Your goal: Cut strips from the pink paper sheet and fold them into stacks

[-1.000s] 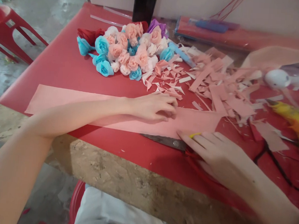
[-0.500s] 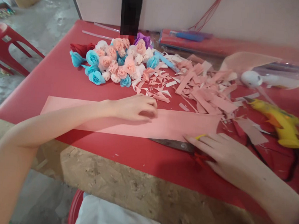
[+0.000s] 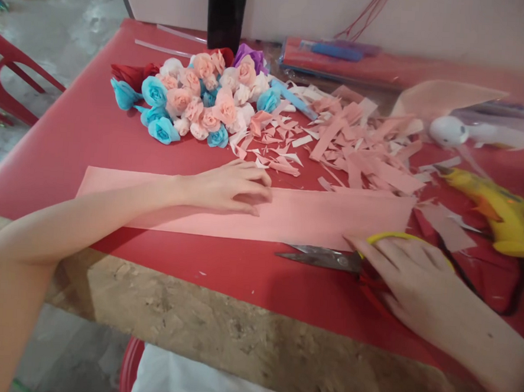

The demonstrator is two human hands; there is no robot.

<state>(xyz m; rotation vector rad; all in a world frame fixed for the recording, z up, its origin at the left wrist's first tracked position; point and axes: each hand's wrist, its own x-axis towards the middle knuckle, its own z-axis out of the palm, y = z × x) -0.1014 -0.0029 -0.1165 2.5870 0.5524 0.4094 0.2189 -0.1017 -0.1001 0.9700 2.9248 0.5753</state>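
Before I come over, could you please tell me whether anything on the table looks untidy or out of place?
Yes, the paper scraps look untidy: they lie strewn in a loose heap beside the paper flowers, some near the yellow glue gun. The pink strip looks flat.

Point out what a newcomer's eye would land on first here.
Probably the cluster of flowers in peach, blue, white, red and purple, toward the back of the red tabletop. Next, perhaps, the yellow glue gun at the right, or the long pink strip across the front, with the left hand on it and scissors in the right hand at its near edge.
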